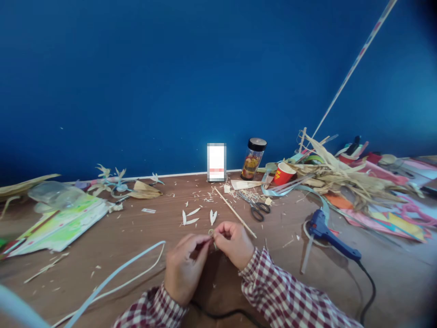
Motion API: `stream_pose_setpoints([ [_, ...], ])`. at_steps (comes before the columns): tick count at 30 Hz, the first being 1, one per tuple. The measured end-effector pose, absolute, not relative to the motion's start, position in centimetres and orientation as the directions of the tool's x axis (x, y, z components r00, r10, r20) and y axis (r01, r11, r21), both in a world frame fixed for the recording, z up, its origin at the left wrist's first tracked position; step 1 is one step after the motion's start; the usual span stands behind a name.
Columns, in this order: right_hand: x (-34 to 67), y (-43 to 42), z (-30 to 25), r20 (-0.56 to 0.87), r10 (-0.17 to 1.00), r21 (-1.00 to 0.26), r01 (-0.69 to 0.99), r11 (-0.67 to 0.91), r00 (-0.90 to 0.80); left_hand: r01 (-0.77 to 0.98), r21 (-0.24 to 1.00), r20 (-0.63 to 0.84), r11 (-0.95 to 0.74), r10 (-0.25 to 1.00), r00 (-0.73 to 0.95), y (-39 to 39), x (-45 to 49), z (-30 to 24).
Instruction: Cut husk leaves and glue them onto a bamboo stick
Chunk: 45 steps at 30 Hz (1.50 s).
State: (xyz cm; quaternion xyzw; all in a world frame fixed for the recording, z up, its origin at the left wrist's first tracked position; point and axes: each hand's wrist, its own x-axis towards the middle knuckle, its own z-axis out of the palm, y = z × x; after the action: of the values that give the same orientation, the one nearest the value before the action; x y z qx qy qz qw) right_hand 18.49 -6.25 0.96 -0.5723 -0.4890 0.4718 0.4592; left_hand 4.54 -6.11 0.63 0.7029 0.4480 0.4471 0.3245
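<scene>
My left hand (187, 266) and my right hand (235, 243) meet low in the middle, fingertips pinched together. Between them shows a small pale curled strip (210, 232), mostly hidden by the fingers; both hands appear to grip it. Just beyond my fingertips lies a pair of white petal-shaped pieces (213, 217). To their left are several more slim white petal pieces (185, 218). A thin pale stick (235, 212) slants across the table past my right hand. Behind it rest dark-handled scissors (256, 212) among pale scraps.
A blue glue gun (329, 237) lies right, its black cord trailing forward. Farther back stand a black-lidded jar (252, 161) and a red paper cup (283, 174), beside heaped dried husks (355, 182). At left are a clear bottle (58, 196), a painted sheet (71, 223) and a light-blue strip (116, 269).
</scene>
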Motion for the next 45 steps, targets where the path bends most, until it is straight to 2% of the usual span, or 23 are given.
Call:
stream_pose_setpoints([
  [3,18.6,-6.2,1.0,-0.104,0.992,-0.991,0.081,-0.109,0.066,0.333,0.879,0.303,-0.340,0.939,0.161,-5.9,4.6,0.3],
  [8,18.8,-6.2,1.2,-0.128,0.992,-0.992,0.020,-0.128,0.023,0.189,0.973,0.084,-0.129,0.970,0.229,-5.3,4.6,-0.5],
  [13,18.9,-6.3,1.4,-0.128,0.992,-0.992,0.015,-0.128,-0.006,0.129,0.989,0.041,-0.071,0.975,0.218,-5.0,4.6,-0.6],
  [19,19.0,-6.2,1.0,-0.141,0.988,-0.990,-0.011,-0.142,-0.057,-0.061,0.990,-0.113,0.128,0.971,0.209,-5.1,4.7,-0.5],
  [22,18.9,-6.2,0.8,-0.134,0.989,-0.991,-0.011,-0.135,-0.063,-0.001,0.996,-0.085,0.087,0.978,0.192,-5.1,4.7,-0.3],
  [26,18.8,-6.3,0.9,-0.147,0.987,-0.989,0.002,-0.147,-0.064,0.218,0.961,0.134,-0.173,0.974,0.180,-5.1,4.6,0.5],
  [29,18.8,-6.3,1.1,-0.153,0.984,-0.988,0.001,-0.153,-0.088,0.231,0.929,0.240,-0.289,0.946,0.216,-5.1,4.4,0.9],
  [31,19.0,-6.3,1.1,-0.159,0.981,-0.987,-0.010,-0.161,-0.115,0.150,0.954,0.213,-0.258,0.941,0.263,-5.0,4.3,0.9],
  [35,19.2,-6.1,0.9,-0.203,0.963,-0.970,-0.099,-0.223,-0.175,-0.072,0.997,0.044,-0.018,0.928,0.370,-4.9,4.4,0.3],
  [38,19.1,-6.1,0.7,-0.245,0.951,-0.938,-0.203,-0.282,-0.190,-0.166,0.984,-0.005,0.068,0.935,0.353,-5.1,4.7,-0.2],
  [41,18.9,-6.1,0.5,-0.249,0.952,-0.928,-0.235,-0.288,-0.179,-0.128,0.991,-0.007,0.046,0.957,0.289,-5.1,4.7,-0.5],
  [45,18.9,-6.1,0.4,-0.199,0.966,-0.965,-0.139,-0.222,-0.165,0.095,0.992,0.055,-0.082,0.964,0.261,-4.6,4.3,-0.5],
])
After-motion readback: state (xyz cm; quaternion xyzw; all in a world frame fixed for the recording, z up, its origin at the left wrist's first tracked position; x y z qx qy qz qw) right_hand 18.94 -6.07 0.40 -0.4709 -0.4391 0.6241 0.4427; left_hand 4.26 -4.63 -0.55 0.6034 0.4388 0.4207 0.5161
